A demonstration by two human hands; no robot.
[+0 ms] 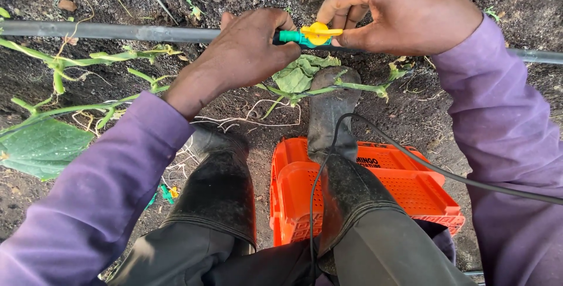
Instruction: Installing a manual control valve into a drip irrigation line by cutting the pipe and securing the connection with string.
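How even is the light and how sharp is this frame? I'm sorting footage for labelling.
Head view: soft, even daylight, no hard shadows or glare; the yellow-handled green plastic valve between left hand and right hand is sharp; wide-lens bending curves the black irrigation pipe and stretches the purple sleeves.

The pipe (117, 31) lies across the soil; the valve (311, 35) sits on it, the vine (88, 60) just before it, the crate (375, 192) nearer still.
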